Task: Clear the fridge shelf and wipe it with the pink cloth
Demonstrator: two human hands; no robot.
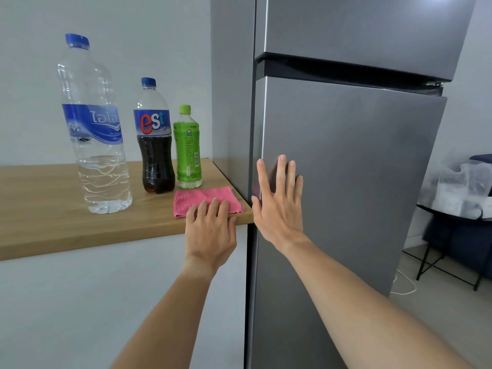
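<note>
The grey fridge (346,182) stands at the right with both doors closed; its shelf is hidden. My right hand (279,206) lies flat and spread against the lower door near its left edge. The pink cloth (205,198) lies on the wooden counter (53,222) at its right corner. My left hand (210,227) rests on the cloth's near edge, fingers slightly curled over it, not gripping. Behind the cloth stand three bottles: a big clear water bottle (95,129), a cola bottle (154,139) and a green tea bottle (187,150).
The counter's right end meets the fridge side. At the far right a dark table with thin metal legs (452,262) carries clear plastic bags (460,187). A white cable (404,286) runs on the floor beside the fridge.
</note>
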